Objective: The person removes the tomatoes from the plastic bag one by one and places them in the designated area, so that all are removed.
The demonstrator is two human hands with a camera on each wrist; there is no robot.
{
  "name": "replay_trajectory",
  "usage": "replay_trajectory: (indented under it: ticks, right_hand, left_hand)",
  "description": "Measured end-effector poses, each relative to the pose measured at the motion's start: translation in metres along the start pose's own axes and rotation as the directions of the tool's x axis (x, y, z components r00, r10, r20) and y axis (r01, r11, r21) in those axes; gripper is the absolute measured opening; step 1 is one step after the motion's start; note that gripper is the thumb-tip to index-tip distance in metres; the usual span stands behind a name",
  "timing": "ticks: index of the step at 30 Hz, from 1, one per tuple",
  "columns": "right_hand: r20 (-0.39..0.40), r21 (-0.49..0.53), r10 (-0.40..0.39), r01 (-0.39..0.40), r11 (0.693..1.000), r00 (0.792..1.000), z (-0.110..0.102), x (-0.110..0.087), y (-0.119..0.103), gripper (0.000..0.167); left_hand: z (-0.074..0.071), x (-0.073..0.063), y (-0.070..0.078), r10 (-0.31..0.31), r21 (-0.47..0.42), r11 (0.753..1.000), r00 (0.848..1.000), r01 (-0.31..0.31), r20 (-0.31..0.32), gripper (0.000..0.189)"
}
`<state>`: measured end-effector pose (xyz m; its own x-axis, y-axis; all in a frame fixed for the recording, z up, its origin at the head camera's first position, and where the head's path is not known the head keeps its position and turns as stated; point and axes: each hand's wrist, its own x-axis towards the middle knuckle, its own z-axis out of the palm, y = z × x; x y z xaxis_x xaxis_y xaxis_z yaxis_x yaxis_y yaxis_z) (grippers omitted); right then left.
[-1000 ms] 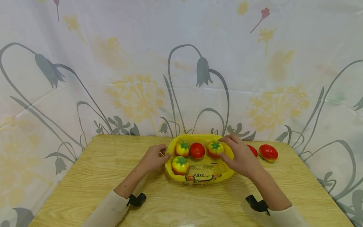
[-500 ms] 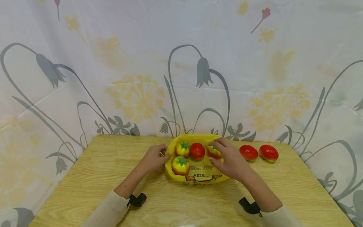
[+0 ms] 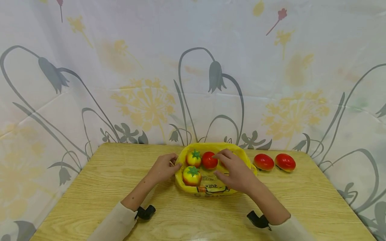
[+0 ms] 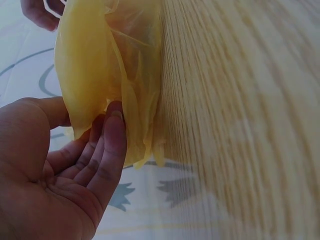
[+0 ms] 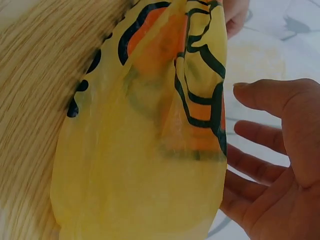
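Note:
A yellow plastic bag [image 3: 212,180] with its mouth spread wide lies on the table. Inside sit two toy tomatoes, yellow and red with green leaf tops: a rear tomato [image 3: 193,158] and a front tomato [image 3: 192,176]. Beside them is a red tomato [image 3: 209,160] without a visible leaf top. My left hand [image 3: 164,167] pinches the bag's left edge; the left wrist view shows its thumb and fingers on the plastic film [image 4: 90,70]. Over the bag's right half hovers my right hand [image 3: 236,172], thumb and fingers apart, fingertips right at the red tomato. It hides another tomato.
Two more red toy tomatoes, a nearer one [image 3: 263,162] and a farther one [image 3: 285,162], lie on the wooden table [image 3: 193,217] right of the bag. A flower-printed curtain [image 3: 150,67] hangs behind the table's back edge.
My right hand has moved left from the bag's right rim to the red tomato, covering the right-hand tomato and uncovering the two outside the bag. The left hand has kept still.

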<state>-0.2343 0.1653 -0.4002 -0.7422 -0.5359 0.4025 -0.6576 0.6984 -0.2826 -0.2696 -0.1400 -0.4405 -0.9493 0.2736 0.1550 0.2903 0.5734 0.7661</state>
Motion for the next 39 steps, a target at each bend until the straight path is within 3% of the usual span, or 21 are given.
replay_trajectory:
  ticks: [8,17,39]
  right_hand:
    - [0.023,0.016,-0.022,0.022,1.0,0.999,0.007,0.006,-0.008,0.046]
    - [0.097,0.046,0.028,-0.032,0.998,0.995,0.016,0.012,-0.012,0.048]
    - [0.153,0.14,-0.02,-0.002,0.99,0.988,0.034,0.028,-0.031,0.042]
  left_hand:
    - [0.001,-0.001,0.0,-0.005,0.001,1.0,1.0,0.005,-0.009,0.013]
    - [0.0,0.0,-0.001,0.006,0.005,1.0,1.0,-0.006,-0.005,0.014]
    - [-0.001,0.0,-0.001,0.019,0.0,1.0,1.0,-0.019,0.015,0.014]
